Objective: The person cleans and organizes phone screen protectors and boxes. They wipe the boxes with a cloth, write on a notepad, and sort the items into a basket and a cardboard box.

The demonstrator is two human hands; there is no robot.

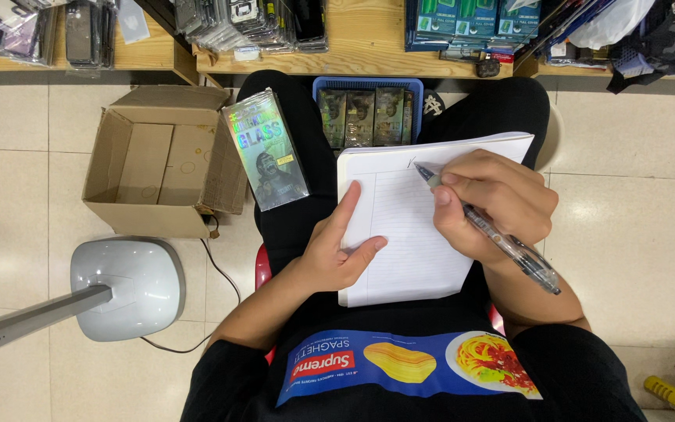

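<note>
Two hands worked on a lined notepad (pixel 412 227) resting across the lap: the left hand (pixel 337 250) lay open, steadying the page, while the right hand (pixel 490 205) gripped a pen (pixel 501 238), writing near the top edge beside a shiny packet (pixel 266 148).

The notebook (pixel 408 234) is matt lined paper. The pen (pixel 509 246) is clear glossy plastic. The packet (pixel 266 148) has a shiny holographic film. The box (pixel 162 160) is rough brown cardboard. The basket (pixel 367 84) is blue plastic, the shelf (pixel 369 47) pale wood, the floor (pixel 634 234) glossy tile.
</note>
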